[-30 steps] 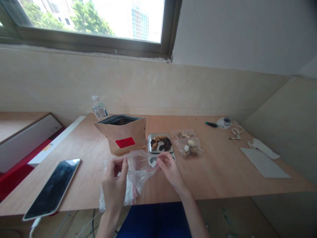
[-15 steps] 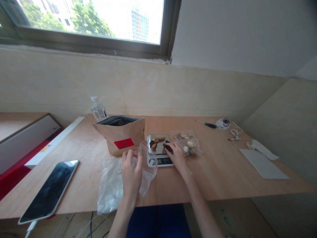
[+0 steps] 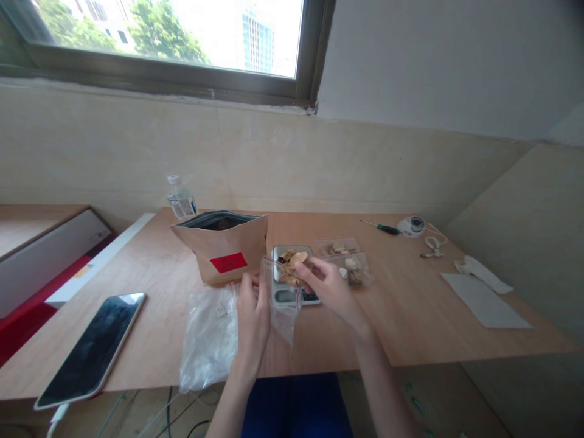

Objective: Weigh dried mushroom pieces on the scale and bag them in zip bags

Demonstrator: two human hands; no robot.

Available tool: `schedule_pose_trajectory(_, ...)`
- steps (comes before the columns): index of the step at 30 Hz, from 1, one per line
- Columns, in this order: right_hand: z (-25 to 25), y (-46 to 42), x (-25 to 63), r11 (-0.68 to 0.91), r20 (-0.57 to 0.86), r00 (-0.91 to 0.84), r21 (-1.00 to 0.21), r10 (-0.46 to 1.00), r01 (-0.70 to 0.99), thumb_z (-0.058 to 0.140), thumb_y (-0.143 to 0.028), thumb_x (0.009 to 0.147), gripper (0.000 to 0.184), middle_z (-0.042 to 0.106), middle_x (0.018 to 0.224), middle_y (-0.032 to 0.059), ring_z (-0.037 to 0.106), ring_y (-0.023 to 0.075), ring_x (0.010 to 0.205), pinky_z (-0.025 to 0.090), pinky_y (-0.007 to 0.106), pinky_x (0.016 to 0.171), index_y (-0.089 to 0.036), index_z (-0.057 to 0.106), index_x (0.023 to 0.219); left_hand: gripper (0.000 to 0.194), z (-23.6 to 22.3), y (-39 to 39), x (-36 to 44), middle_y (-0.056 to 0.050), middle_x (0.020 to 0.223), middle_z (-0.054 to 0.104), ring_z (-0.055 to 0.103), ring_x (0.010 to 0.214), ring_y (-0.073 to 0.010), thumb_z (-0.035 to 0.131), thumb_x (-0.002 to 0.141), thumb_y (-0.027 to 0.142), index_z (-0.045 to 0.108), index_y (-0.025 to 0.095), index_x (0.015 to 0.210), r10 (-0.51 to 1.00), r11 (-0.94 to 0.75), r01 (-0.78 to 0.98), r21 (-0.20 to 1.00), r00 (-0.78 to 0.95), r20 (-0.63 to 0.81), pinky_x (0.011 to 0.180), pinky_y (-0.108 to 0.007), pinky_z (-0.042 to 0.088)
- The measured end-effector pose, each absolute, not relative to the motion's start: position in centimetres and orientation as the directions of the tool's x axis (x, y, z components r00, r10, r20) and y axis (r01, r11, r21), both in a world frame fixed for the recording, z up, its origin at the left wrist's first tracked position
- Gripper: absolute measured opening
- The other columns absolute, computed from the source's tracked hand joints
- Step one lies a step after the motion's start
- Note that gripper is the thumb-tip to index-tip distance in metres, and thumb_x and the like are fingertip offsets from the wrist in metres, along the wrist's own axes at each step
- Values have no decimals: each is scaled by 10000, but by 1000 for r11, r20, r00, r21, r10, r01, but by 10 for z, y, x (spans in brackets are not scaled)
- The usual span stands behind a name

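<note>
Fig.: L hand [image 3: 250, 322], grip narrow on clear zip bag [image 3: 283, 316], mouth held open; R hand [image 3: 329, 289], grip narrow on dried slices [image 3: 292, 266], above digital scale [image 3: 285, 296] on worktop [image 3: 410, 304]. Risk: slack bag mouth or loose pinch could drop slices, skewing scale reading.

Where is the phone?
In the head view, the smartphone lies face up near the front left edge of the table, left of the crumpled clear plastic bag.

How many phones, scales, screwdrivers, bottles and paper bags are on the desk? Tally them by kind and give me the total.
Smartphone: 1
Digital kitchen scale: 1
Green-handled screwdriver: 1
Plastic water bottle: 1
Kraft paper bag: 1
Total: 5
</note>
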State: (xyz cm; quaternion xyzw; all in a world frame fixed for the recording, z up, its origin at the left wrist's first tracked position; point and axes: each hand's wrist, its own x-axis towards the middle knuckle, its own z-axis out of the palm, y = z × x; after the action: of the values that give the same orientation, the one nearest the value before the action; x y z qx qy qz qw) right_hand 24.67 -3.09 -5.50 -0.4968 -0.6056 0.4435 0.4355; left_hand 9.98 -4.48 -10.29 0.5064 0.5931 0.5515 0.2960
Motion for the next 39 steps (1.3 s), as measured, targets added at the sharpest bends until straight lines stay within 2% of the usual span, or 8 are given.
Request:
schedule_pose_trajectory(2, -53, -29, 246, 154, 97, -204, -947, 974, 283, 499, -515, 849, 384, 647, 716, 13, 570, 124, 588, 418, 215, 522, -173, 659, 921, 243, -104, -46, 98, 23, 672, 508, 502, 660, -167, 447, 871, 393, 430, 212, 711, 928, -70, 211, 975, -345, 141, 637, -286, 378)
schedule_pose_trajectory(6, -73, -5, 249, 286, 338, 57, -866, 940, 410, 391, -419, 920, 348, 654, 891, 55, 605, 160, 786, 470, 275, 706, -189, 607, 1066, 269, -105, -48, 92, 35, 639, 480, 484, 629, -155, 458, 860, 417, 420, 209, 694, 908, -15, 149, 989, -412, 76, 608, -278, 363)
schedule_pose_trajectory(8, -91, 12, 248, 365, 430, -10, -754, 903, 546, 424, -329, 906, 286, 627, 1043, 74, 586, 181, 939, 454, 321, 837, -204, 596, 1098, 262, -106, -50, 89, 35, 645, 486, 485, 630, -153, 468, 853, 420, 430, 208, 704, 901, -9, 128, 992, -429, 64, 607, -276, 365)
schedule_pose_trajectory(12, -125, 36, 238, 480, 334, -354, -470, 874, 741, 569, -268, 828, 405, 529, 1263, 109, 470, 251, 1174, 389, 411, 968, -223, 528, 1229, 251, -109, -52, 84, 33, 655, 490, 486, 638, -146, 476, 847, 411, 435, 208, 705, 893, -6, 105, 994, -446, 52, 625, -272, 380)
schedule_pose_trajectory(18, -141, 42, 229, 446, 282, -373, -266, 884, 855, 596, -284, 831, 336, 575, 1074, 135, 535, 274, 1030, 443, 401, 842, -169, 552, 1143, 262, -115, -52, 82, 35, 670, 477, 475, 650, -145, 480, 843, 430, 435, 209, 711, 899, 7, 76, 997, -437, 27, 653, -278, 378)
schedule_pose_trajectory(25, -136, 34, 239, 338, 296, -235, -371, 926, 865, 551, -302, 865, 158, 592, 975, 76, 612, 208, 848, 456, 286, 682, -204, 598, 979, 252, -113, -49, 88, 20, 743, 531, 499, 713, -157, 481, 845, 436, 446, 206, 746, 913, 18, 33, 999, -407, -3, 710, -296, 377)
schedule_pose_trajectory(31, -98, 20, 233, 359, 442, -24, -694, 897, 624, 503, -416, 874, 240, 640, 915, 53, 618, 188, 851, 481, 287, 736, -215, 623, 926, 251, -109, -43, 90, 31, 666, 495, 506, 683, -169, 473, 842, 421, 433, 210, 712, 905, 59, 75, 995, -425, -22, 681, -305, 377)
schedule_pose_trajectory(39, -42, -11, 213, 512, 408, -309, -691, 859, 511, 383, -468, 928, 374, 640, 1106, 42, 588, 195, 1036, 447, 320, 883, -259, 579, 1168, 231, -105, -40, 95, -36, 828, 591, 583, 856, -226, 413, 870, 416, 490, 202, 828, 871, 84, 36, 996, -488, -56, 752, -353, 430)
